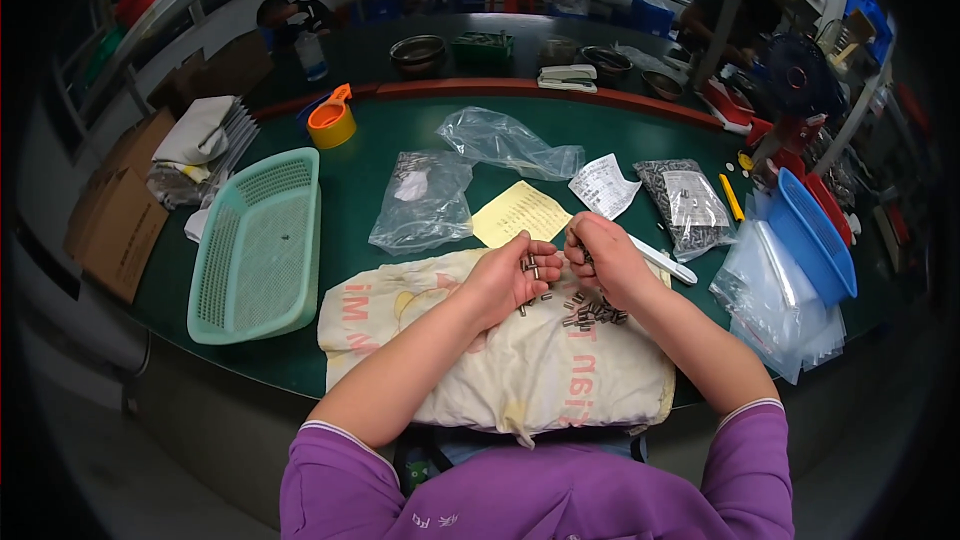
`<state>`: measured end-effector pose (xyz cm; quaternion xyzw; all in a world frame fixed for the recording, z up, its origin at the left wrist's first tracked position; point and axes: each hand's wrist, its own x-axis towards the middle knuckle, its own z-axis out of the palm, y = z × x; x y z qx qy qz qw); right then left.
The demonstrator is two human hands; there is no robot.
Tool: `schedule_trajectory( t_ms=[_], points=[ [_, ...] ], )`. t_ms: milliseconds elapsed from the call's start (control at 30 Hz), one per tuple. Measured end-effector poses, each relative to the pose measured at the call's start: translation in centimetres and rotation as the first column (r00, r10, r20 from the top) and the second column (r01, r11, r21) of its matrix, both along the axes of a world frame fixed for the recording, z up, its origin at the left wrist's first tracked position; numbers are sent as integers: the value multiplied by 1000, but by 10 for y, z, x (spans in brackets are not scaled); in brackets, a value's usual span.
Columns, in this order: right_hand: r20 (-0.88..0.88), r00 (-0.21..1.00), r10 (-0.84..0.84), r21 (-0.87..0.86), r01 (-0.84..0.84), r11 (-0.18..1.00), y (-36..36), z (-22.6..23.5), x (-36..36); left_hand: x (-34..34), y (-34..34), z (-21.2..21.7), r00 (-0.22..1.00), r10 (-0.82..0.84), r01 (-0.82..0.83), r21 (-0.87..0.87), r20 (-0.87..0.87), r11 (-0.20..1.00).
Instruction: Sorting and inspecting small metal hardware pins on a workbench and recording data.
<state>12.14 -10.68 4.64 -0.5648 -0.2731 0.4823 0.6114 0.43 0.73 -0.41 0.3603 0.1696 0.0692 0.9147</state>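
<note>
Over a cream cloth (530,370) with faded red print, my two hands are close together. My left hand (503,282) is palm up with its fingers partly curled, cradling several small metal cylinders (533,266). Closed with its knuckles up, my right hand (610,258) grips some of the same cylinders, which peek out below the fingers. Under it a small heap of metal cylinders (592,314) lies on the cloth, and a few loose ones lie by the left hand. How many the right hand holds is hidden.
A pale green basket (305,280) stands at left. Beyond the cloth lie yellow paper (520,215), white paper (605,186), clear bags (425,205) and a filled bag of small parts (685,205). A white tool (663,260), plastic bags (780,290) and a blue basket (815,240) are at right.
</note>
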Motion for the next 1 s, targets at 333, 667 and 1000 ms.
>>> schedule_trajectory(
  t_ms=[333, 667, 1000],
  points=[
    [983, 66, -172, 184, -292, 938, 40, -19, -23, -2, -3, 15, 977, 202, -214, -266, -72, 940],
    [954, 58, -293, 293, -358, 886, 48, -15, -25, -1, 4, 3, 937, 348, -340, -293, -27, 894],
    [907, -135, -398, 417, 164, 894, 66, 4, 88, -2, 11, 9, 946, 322, -272, -464, 32, 843]
  ],
)
